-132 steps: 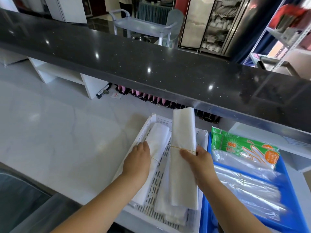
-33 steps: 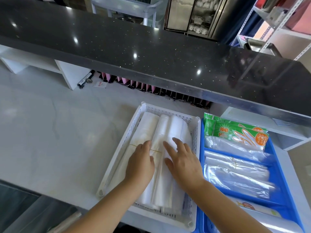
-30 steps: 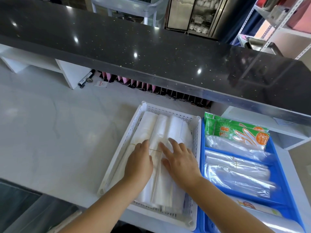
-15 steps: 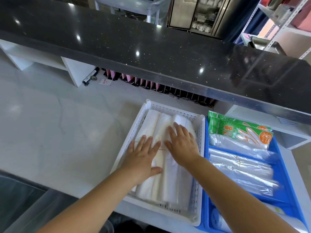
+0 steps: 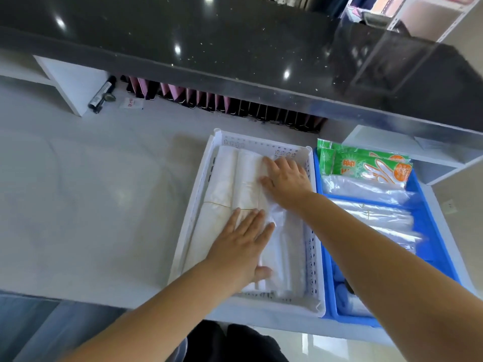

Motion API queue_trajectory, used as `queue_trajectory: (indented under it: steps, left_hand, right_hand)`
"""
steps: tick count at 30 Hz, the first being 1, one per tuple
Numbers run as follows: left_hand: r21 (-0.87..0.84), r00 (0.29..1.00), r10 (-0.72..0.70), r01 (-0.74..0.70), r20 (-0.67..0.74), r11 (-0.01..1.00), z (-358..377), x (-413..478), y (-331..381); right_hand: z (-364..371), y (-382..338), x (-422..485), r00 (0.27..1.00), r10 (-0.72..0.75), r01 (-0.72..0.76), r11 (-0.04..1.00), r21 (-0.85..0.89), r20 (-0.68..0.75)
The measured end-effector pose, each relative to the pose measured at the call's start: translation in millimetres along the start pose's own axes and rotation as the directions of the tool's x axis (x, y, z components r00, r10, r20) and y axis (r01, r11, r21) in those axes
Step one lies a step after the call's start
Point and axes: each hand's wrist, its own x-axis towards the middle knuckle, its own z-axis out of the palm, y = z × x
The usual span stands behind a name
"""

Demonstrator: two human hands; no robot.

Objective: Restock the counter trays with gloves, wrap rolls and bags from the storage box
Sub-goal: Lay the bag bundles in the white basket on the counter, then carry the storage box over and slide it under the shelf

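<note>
white bags lying flat in the white tray, under both palms. left hand and right hand open, pressing, gripping nothing. green glove packs in the blue tray, right of the right hand. looks nearly done; storage box not seen.

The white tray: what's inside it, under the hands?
The white tray holds banded bundles of white bags lying side by side. The left hand and right hand press flat on them; anything beneath the bundles is covered.

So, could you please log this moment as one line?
left hand: flat on white bag bundles | right hand: flat on them | white tray: filled | blue tray: gloves, clear bags
</note>
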Motion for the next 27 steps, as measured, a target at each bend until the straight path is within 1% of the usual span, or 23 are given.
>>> queue_trajectory:
  steps: [4,7,9,11,13,16,19,22,25,27]
  left_hand:
    - [0.019,0.999,0.05,-0.05,0.016,0.999,1.1,1.0,-7.0]
    - [0.018,0.999,0.044,-0.045,0.03,0.999,-4.3,-0.9,-6.4]
    - [-0.044,1.0,0.002,-0.003,-0.017,0.999,-13.1,-5.4,-4.9]
    - [-0.116,0.991,-0.057,0.043,-0.119,0.992,-25.0,-12.7,-2.0]
    - [-0.176,0.97,-0.117,0.079,-0.215,0.981,-33.7,-20.9,-1.7]
    - [-0.189,0.932,-0.179,0.123,-0.315,0.974,-43.5,-43.8,13.1]
    - [-0.201,0.901,-0.263,0.203,-0.344,0.958,-40.1,-73.0,37.7]
    - [-0.218,0.854,-0.319,0.248,-0.411,0.944,-28.9,-111.5,66.5]
    - [-0.236,0.8,-0.356,0.273,-0.483,0.933,-17.5,-152.6,96.2]
    - [-0.253,0.777,-0.393,0.305,-0.492,0.918,-9.8,-178.3,111.9]
  right_hand:
    - [4.4,-3.7,-15.5,0.999,0.01,-0.011,1.0,-0.028,-0.051]
    - [1.1,-7.3,-36.9,0.996,-0.005,0.0,0.999,-0.055,-0.087]
    - [-1.4,-10.6,-56.6,0.996,-0.015,0.006,0.996,-0.094,-0.092]
    - [-5.5,-14.6,-80.6,0.996,-0.03,0.018,0.991,-0.134,-0.089]
    - [-6.5,-20.5,-100.1,0.995,-0.055,0.041,0.987,-0.153,-0.083]
    - [-8.0,-29.6,-139.4,0.989,-0.094,0.076,0.986,-0.15,-0.116]
    - [-9.6,-37.8,-180.9,0.983,-0.107,0.085,0.986,-0.146,-0.151]
    - [-13.2,-48.4,-227.5,0.968,-0.141,0.105,0.979,-0.177,-0.205]
    - [-13.3,-61.8,-276.8,0.936,-0.16,0.129,0.985,-0.119,-0.314]
    - [-7.6,-70.3,-302.7,0.92,-0.183,0.16,0.983,-0.096,-0.345]
